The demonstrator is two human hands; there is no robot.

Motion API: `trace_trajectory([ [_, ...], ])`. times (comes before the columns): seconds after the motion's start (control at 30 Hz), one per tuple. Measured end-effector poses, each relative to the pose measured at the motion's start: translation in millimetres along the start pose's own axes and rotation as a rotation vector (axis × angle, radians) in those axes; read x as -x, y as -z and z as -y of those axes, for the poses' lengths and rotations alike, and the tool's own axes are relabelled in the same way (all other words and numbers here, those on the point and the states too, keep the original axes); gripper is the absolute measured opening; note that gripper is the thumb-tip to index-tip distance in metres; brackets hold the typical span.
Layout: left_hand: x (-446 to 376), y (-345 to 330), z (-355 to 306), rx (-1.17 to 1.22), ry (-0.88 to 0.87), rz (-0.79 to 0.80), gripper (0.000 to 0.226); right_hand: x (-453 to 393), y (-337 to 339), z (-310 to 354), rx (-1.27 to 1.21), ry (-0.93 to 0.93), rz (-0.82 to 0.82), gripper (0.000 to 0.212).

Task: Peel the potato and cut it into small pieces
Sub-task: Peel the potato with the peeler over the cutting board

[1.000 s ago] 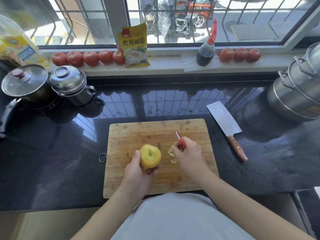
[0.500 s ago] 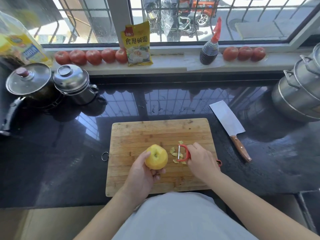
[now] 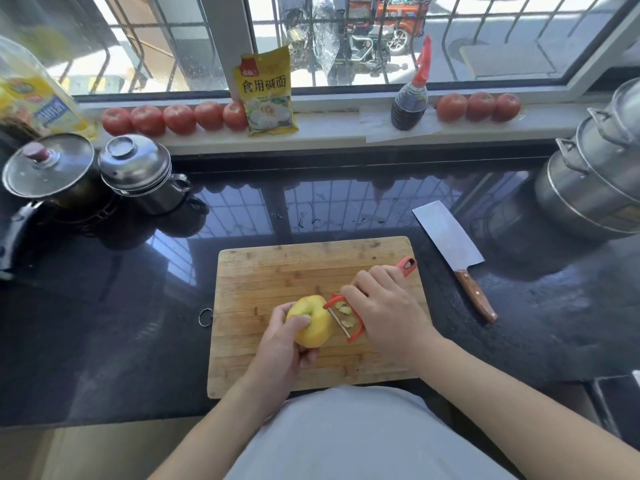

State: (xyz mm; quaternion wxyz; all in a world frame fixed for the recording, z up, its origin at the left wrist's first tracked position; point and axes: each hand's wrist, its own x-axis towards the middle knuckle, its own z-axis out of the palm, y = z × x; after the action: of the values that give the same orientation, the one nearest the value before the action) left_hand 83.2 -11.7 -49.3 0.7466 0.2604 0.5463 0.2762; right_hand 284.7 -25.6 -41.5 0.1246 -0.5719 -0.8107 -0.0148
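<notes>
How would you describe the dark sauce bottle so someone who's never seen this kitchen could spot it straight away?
Look along the white windowsill behind the black countertop. Right of the yellow packet with Chinese characters and just left of the group of three red tomatoes stands the squat clear plastic bottle of dark liquid. It alone has a tall, pointed red cap.

Over the wooden cutting board (image 3: 277, 271), the left hand (image 3: 280, 344) grips the yellow potato (image 3: 313, 322); the right hand (image 3: 388, 313) holds a red peeler (image 3: 343, 315) against its right side (cleaver (image 3: 450, 244) lies on the counter, right).
</notes>
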Motion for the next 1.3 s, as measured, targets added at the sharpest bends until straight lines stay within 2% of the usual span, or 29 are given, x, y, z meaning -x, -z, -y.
trace_trajectory([
  [0.17,3.4,-1.9,1.6,-0.093,-0.056,0.038,0.022,-4.8,0.6,6.1,0.090,0.061,0.006,0.022],
  [0.27,3.9,-1.3,0.6,-0.113,-0.052,0.038,0.038,-3.9,-2.0,3.1,0.140,0.113,-0.008,0.022],
  [0.37,3.3,3.4,0.5,-0.126,-0.030,0.052,0.042,-8.0,-10.8,-4.8,0.200,0.097,-0.009,0.022],
  [0.43,3.0,5.7,1.0,-0.118,0.002,0.075,0.041,-13.5,-16.6,-15.7,0.236,0.008,0.044,0.025],
  [0.5,1.7,6.9,0.6,-0.097,0.032,0.084,0.032,-18.1,-16.6,-23.8,0.249,-0.103,0.167,0.031],
  [0.6,-2.7,11.9,-1.5,0.019,0.091,0.084,0.028,-19.4,-16.6,-27.0,0.267,-0.222,0.377,0.057],
  [0.63,-3.7,13.5,-2.5,0.073,0.117,0.083,0.029,-18.7,-17.5,-25.3,0.274,-0.253,0.419,0.060],
  [0.73,-4.7,15.6,-4.8,0.125,0.150,0.035,0.028,-12.7,-20.4,-21.1,0.328,-0.273,0.460,0.044],
  [0.8,-4.7,15.5,-5.5,0.104,0.146,0.016,0.027,-5.4,-21.5,-21.7,0.311,-0.297,0.492,0.042],
  [0.87,-3.7,15.0,-4.0,0.094,0.137,0.009,0.026,2.9,-21.5,-23.5,0.257,-0.294,0.467,0.053],
  [0.93,-2.1,13.5,-2.4,0.098,0.118,0.012,0.028,10.3,-18.0,-21.7,0.183,-0.223,0.311,0.058],
  [1.03,-0.4,9.4,2.2,0.098,0.091,0.013,0.026,15.2,-13.6,-13.8,0.110,-0.055,0.050,0.045],
  [1.17,0.2,2.6,7.4,0.104,0.073,-0.037,0.018,13.5,-9.8,-3.3,0.089,0.105,0.010,0.033],
  [1.3,4.0,-0.4,3.4,0.082,0.038,-0.005,0.017,11.0,-4.5,1.0,0.091,0.142,-0.009,0.028],
])
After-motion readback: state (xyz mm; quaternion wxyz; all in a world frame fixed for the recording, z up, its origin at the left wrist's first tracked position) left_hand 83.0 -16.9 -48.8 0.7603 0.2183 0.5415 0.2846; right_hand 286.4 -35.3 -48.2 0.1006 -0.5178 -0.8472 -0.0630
